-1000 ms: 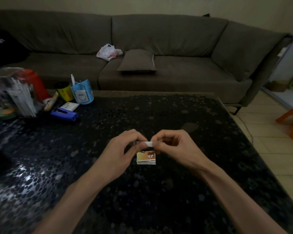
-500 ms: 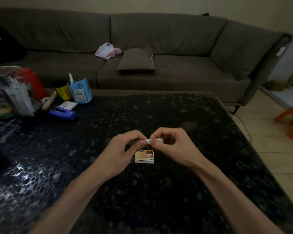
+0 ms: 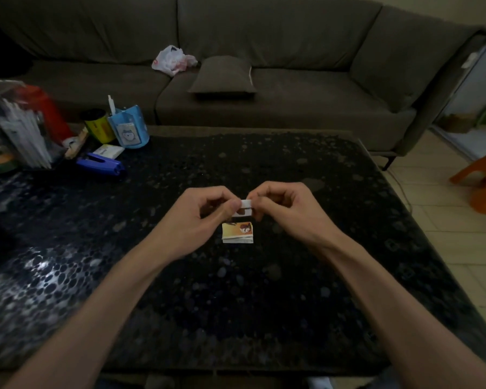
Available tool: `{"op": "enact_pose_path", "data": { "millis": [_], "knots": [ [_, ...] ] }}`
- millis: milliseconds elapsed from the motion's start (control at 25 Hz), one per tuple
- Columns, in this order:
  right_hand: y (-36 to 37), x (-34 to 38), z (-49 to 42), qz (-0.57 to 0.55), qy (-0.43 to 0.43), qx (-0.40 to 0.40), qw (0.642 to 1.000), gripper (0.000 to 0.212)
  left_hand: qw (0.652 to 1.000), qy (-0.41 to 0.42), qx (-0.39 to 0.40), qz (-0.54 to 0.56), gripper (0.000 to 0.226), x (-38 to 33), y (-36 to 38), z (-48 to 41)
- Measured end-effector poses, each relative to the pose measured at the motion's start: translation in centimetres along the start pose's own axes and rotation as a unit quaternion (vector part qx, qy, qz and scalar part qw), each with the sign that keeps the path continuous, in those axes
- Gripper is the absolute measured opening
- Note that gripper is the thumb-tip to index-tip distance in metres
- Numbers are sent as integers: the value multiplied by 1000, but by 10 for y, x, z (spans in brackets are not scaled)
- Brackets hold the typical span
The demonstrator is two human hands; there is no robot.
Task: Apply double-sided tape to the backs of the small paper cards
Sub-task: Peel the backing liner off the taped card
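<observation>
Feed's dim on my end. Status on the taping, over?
Left hand and right hand both pinching a small white piece, tape or card unclear. Card stack on the table just beneath. Nothing in the way.

Dim room — grey sofa (image 3: 264, 51), tiled floor (image 3: 460, 248).

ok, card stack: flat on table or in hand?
Flat: card stack lies on the table; left hand and right hand pinch a white strip.
</observation>
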State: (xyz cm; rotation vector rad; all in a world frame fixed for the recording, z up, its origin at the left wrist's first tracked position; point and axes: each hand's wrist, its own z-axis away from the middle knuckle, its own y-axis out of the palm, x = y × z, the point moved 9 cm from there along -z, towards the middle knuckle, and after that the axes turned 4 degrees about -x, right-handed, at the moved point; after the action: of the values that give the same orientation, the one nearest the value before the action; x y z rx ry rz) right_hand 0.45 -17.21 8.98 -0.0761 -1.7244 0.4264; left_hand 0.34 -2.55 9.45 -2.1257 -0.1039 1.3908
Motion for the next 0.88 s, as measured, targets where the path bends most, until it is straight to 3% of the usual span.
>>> {"op": "enact_pose_path", "data": {
  "millis": [240, 480, 640, 760, 880],
  "knots": [
    [-4, -4, 6, -46, 19, -2, 999, 22, 999, -20, 22, 25, 25, -5, -7, 10],
    [10, -6, 5, 11, -8, 25, 1000, 10, 999, -21, 27, -7, 25, -3, -3, 14],
    [6, -6, 1, -14, -3, 23, 1000, 17, 999, -32, 30, 15, 29, -1, -9, 13],
    [3, -11, 0, -53, 16, 32, 998, 18, 997, -43, 53, 26, 27, 3, -12, 16],
    [11, -14, 0, -25, 6, 47, 999, 15, 998, -34, 50, 4, 21, 2, -8, 15]
  ]
}}
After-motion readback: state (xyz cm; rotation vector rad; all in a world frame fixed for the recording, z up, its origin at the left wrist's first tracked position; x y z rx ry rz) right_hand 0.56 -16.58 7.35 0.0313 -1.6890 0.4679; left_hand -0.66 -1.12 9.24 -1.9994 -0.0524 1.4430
